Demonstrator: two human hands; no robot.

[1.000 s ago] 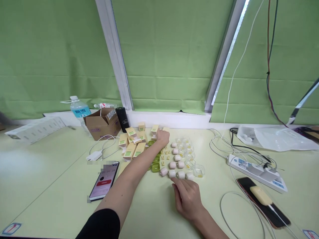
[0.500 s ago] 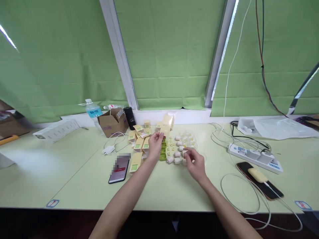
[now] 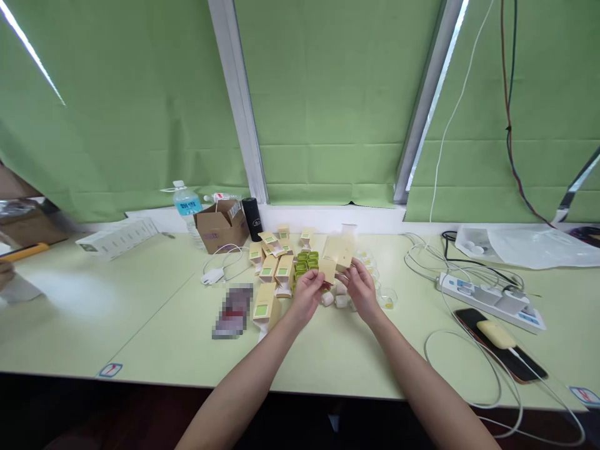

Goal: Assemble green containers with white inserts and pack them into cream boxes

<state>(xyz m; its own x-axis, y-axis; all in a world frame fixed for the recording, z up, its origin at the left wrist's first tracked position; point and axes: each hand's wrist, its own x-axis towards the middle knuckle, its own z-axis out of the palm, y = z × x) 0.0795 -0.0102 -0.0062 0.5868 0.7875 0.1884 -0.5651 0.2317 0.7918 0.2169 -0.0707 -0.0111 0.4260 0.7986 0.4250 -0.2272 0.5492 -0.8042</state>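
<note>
Between my two hands is a small cream-coloured cardboard box (image 3: 336, 249), opened at its ends and slightly blurred. My left hand (image 3: 308, 297) pinches its lower left flap. My right hand (image 3: 362, 289) grips its lower right side. Behind my left hand lies a green tray with small compartments (image 3: 302, 261), partly covered. Below the box sit several small white rounded pieces (image 3: 341, 302), half hidden by my hands. Clear plastic cases (image 3: 387, 299) with yellow bits stand right of my right hand. Several similar cream boxes with green squares (image 3: 268, 301) are grouped to the left.
A pixelated phone (image 3: 233, 312) lies at the left, near a white charger (image 3: 213, 276). Behind stand a brown carton (image 3: 221, 226), a water bottle (image 3: 186, 206) and a black cylinder (image 3: 252, 219). A power strip (image 3: 490, 303) and cabled phone (image 3: 501, 347) are right. Another person's hand (image 3: 5, 274) shows far left.
My right hand has left the white pieces and come up to the box, taking hold of it beside my left hand. The box has turned and its flaps are spread. The view has shifted slightly.
</note>
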